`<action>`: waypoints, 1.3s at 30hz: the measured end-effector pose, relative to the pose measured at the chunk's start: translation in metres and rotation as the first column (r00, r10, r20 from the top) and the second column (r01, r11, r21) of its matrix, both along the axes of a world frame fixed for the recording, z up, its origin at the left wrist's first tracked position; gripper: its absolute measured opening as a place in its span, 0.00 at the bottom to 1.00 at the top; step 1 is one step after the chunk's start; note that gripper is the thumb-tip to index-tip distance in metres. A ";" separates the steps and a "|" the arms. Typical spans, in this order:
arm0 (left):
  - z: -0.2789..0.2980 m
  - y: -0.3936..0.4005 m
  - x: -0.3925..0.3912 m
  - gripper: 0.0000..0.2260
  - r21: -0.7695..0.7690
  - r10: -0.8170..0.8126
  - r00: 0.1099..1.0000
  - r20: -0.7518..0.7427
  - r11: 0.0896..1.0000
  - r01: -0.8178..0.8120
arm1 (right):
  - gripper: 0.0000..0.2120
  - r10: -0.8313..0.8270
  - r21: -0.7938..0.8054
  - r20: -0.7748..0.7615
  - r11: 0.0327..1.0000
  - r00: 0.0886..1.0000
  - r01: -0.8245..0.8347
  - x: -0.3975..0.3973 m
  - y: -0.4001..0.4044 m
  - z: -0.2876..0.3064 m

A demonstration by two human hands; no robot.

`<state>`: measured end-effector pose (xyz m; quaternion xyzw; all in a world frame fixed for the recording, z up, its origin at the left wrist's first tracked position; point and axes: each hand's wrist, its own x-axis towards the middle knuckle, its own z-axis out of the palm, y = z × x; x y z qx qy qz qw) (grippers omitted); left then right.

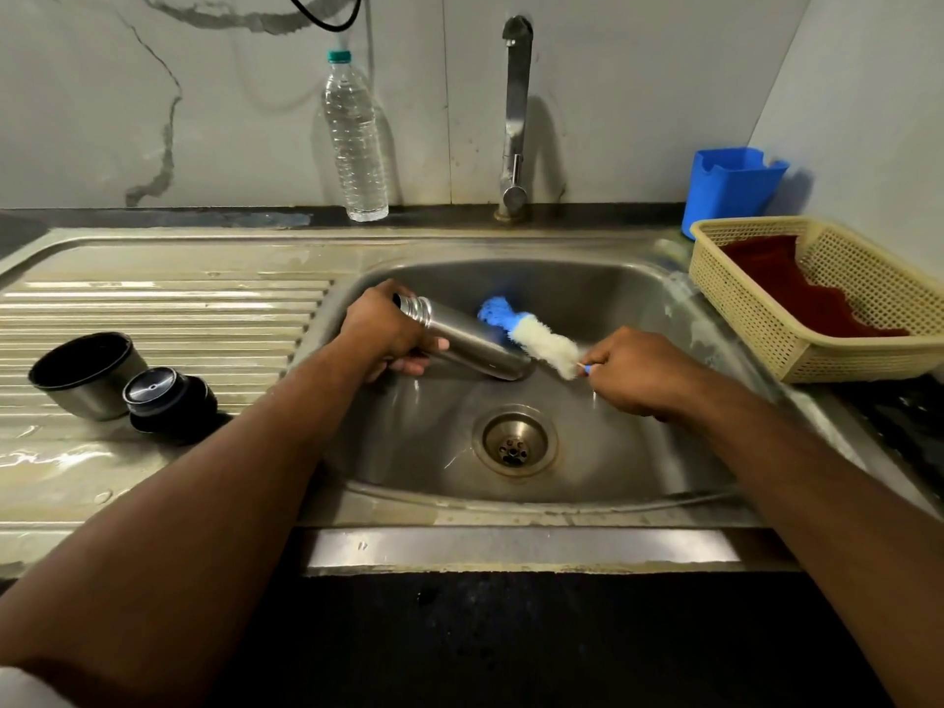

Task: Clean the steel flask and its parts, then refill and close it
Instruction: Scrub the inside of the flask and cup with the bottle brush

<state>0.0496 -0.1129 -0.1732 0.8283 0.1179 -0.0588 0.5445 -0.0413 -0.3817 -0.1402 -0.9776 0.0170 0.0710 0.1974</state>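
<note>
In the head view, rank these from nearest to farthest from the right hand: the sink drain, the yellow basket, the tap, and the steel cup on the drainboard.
From the right hand:
1. Sink drain, just below and to its left in the basin.
2. Yellow basket, off to its right on the counter.
3. Tap, behind the basin at the wall.
4. Steel cup, far left on the drainboard.

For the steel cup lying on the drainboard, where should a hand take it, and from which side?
Grip the steel cup around its outer wall, coming from above. It lies tipped on the drainboard with its dark open mouth facing up and toward the camera, so the rounded side is exposed on top. The dark stopper sits close on its right, so a grasp from that side looks crowded.
</note>
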 end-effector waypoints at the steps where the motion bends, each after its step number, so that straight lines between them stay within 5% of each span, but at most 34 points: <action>1: 0.000 0.000 0.000 0.32 0.001 0.005 1.000 0.002 1.000 -0.005 | 0.12 0.029 0.111 0.003 0.993 1.000 -0.029 -0.001 0.002 0.000; 3: -0.002 0.000 0.002 0.31 -0.005 0.007 1.000 0.009 1.000 -0.007 | 0.14 0.098 0.394 -0.042 0.916 0.994 -0.073 -0.004 0.007 0.003; 5: -0.002 0.000 0.001 0.29 -0.028 0.012 1.000 -0.003 1.000 -0.012 | 0.15 0.127 0.502 -0.088 0.862 0.988 -0.066 -0.004 0.010 0.003; 11: -0.004 -0.001 0.004 0.28 0.016 0.053 0.998 -0.029 0.998 -0.052 | 0.15 -0.078 -0.055 -0.028 0.996 0.997 0.077 0.000 -0.006 0.000; 15: -0.005 0.000 0.004 0.23 0.020 0.053 0.998 -0.024 0.998 -0.053 | 0.13 0.079 0.413 -0.115 0.911 0.990 -0.024 -0.008 0.007 0.005; 17: -0.007 0.001 0.006 0.23 0.020 0.051 0.998 -0.028 0.999 -0.051 | 0.14 0.107 0.477 -0.168 0.879 0.980 -0.014 -0.008 0.011 0.007; 20: -0.008 0.002 0.007 0.24 0.022 0.088 0.995 -0.041 0.996 -0.087 | 0.12 -0.058 0.099 -0.131 0.992 0.990 0.072 -0.002 0.002 0.006; 23: -0.006 0.001 0.007 0.25 0.045 0.103 0.994 -0.028 0.994 -0.102 | 0.09 -0.130 -0.176 -0.083 0.978 0.988 0.114 -0.004 -0.007 0.003; 26: -0.006 0.002 0.009 0.24 0.087 0.111 0.993 -0.045 0.990 -0.107 | 0.09 -0.077 -0.027 -0.068 0.997 0.995 0.075 -0.004 -0.005 0.000; 30: -0.007 0.003 0.008 0.22 0.105 0.096 0.995 -0.035 0.990 -0.091 | 0.13 0.116 0.523 -0.156 0.852 0.981 -0.018 -0.012 0.009 0.009; 32: -0.006 0.003 0.006 0.23 0.103 0.099 0.995 -0.022 0.990 -0.096 | 0.13 0.120 0.464 -0.167 0.885 0.979 -0.029 -0.010 0.011 0.008; 36: -0.004 -0.002 0.004 0.26 0.103 0.111 0.994 0.012 0.988 -0.112 | 0.09 -0.056 -0.039 -0.071 0.998 0.996 0.054 -0.008 -0.002 0.002; 39: -0.002 -0.003 0.001 0.22 0.075 0.092 0.995 0.048 0.993 -0.096 | 0.11 0.033 0.208 -0.043 0.978 0.999 -0.023 -0.009 0.004 0.003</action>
